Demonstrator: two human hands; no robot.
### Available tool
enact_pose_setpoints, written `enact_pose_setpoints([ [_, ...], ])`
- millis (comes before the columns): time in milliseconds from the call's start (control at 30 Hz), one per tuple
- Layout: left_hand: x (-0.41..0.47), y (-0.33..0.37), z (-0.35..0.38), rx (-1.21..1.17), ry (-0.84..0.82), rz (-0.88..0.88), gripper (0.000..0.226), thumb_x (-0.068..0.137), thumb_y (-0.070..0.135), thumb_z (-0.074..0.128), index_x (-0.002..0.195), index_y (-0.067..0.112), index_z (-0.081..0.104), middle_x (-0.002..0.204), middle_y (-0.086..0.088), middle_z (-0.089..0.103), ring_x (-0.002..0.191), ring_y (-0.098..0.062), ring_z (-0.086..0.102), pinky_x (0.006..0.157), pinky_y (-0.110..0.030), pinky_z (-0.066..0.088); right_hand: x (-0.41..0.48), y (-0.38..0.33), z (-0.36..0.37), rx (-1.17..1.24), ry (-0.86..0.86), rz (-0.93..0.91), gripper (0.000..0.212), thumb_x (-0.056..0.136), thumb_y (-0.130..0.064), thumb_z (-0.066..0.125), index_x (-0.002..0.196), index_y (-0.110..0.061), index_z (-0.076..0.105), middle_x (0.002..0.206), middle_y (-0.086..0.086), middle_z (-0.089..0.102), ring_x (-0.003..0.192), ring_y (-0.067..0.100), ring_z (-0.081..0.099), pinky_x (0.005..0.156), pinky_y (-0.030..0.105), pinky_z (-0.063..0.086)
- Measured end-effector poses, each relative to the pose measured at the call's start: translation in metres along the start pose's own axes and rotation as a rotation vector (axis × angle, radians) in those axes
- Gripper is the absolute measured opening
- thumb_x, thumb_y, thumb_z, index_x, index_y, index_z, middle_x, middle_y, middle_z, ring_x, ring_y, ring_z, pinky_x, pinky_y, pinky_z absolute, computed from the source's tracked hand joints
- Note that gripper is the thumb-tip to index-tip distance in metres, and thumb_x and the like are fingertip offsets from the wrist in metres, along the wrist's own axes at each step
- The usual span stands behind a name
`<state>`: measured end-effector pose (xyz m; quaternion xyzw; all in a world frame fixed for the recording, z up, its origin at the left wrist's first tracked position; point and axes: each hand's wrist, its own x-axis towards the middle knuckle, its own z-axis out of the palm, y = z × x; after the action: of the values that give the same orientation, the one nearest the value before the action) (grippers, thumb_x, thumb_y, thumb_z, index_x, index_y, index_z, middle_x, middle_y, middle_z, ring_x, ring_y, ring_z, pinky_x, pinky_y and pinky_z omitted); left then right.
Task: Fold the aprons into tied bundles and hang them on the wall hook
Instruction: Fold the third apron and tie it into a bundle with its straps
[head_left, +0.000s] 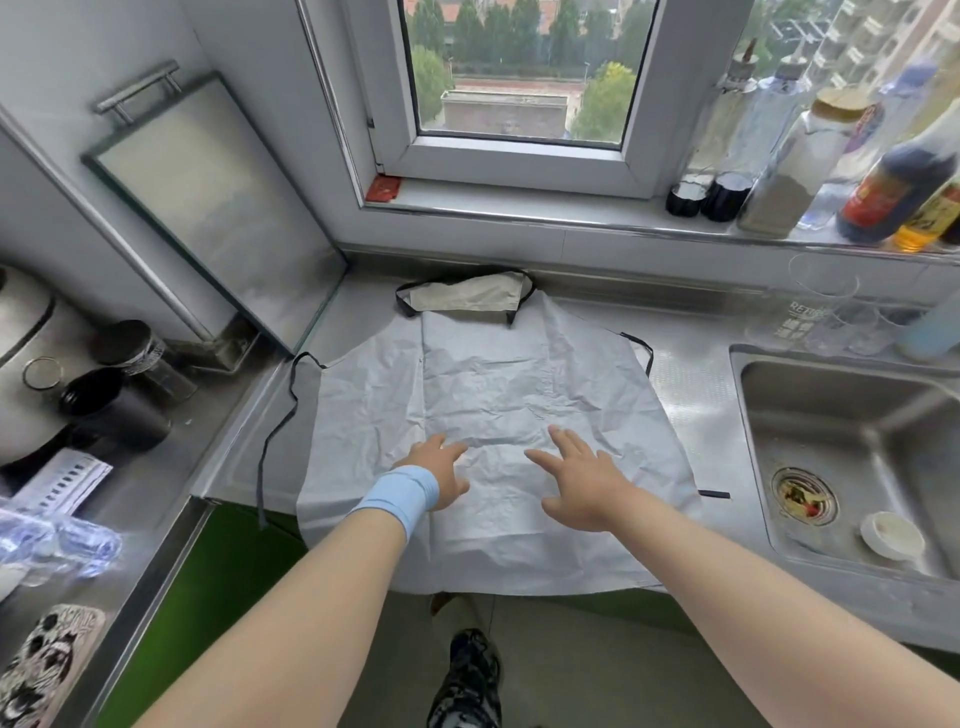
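Note:
A pale grey apron lies spread flat on the steel counter, its lower edge hanging over the front. Its dark ties trail off on the left and the right. A second, beige apron with dark trim lies crumpled behind it near the wall. My left hand, with a blue wristband, rests flat on the grey apron with fingers straight. My right hand lies spread on the cloth just to the right. No wall hook is in view.
A steel sink with a small white bowl is on the right. Bottles and jars line the windowsill. Dark jars and a kettle stand on the left counter. Glasses sit behind the sink.

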<state>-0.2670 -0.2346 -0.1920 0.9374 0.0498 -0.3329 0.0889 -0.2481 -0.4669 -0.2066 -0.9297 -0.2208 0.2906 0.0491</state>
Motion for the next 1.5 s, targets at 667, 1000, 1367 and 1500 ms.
enact_pose_setpoints([
  [667,0.215,-0.052,-0.169,-0.171,0.295,0.13,0.056,0.094,0.025,0.048,0.147,0.025,0.03,0.151,0.001,0.032,0.139,-0.023,0.028,0.109,-0.042,0.035,0.262,-0.031,-0.153,-0.151,0.414,0.122,0.064,0.088,-0.014,0.055,0.146,-0.024,0.033,0.154,0.011,0.026,0.131,0.032,0.039,0.091,0.042,0.04],
  [1000,0.266,-0.073,-0.173,-0.102,0.36,0.236,0.067,0.088,0.026,0.06,0.146,0.027,0.028,0.15,0.004,0.029,0.138,-0.021,0.028,0.111,-0.037,0.029,0.328,-0.024,-0.151,-0.612,0.313,0.148,0.059,0.085,-0.018,0.062,0.14,-0.001,0.049,0.135,0.025,0.056,0.126,0.041,0.052,0.107,0.057,0.037],
  [1367,0.239,-0.063,-0.194,0.168,0.532,0.252,0.04,0.084,0.013,0.05,0.118,0.032,0.058,0.114,0.008,0.062,0.109,-0.021,0.054,0.099,-0.03,0.029,0.268,-0.003,-0.175,-0.147,0.761,-0.178,0.043,0.071,-0.021,0.038,0.094,-0.021,0.074,0.112,0.0,0.072,0.105,0.028,0.065,0.083,0.037,0.053],
  [1500,0.214,-0.061,-0.188,0.04,0.553,0.309,0.031,0.086,0.014,0.049,0.109,0.031,0.062,0.109,0.006,0.057,0.107,-0.02,0.051,0.098,-0.03,0.029,0.236,0.001,-0.167,-0.095,0.625,-0.256,0.037,0.072,-0.022,0.042,0.095,-0.024,0.071,0.099,-0.011,0.072,0.1,0.02,0.065,0.085,0.033,0.05],
])
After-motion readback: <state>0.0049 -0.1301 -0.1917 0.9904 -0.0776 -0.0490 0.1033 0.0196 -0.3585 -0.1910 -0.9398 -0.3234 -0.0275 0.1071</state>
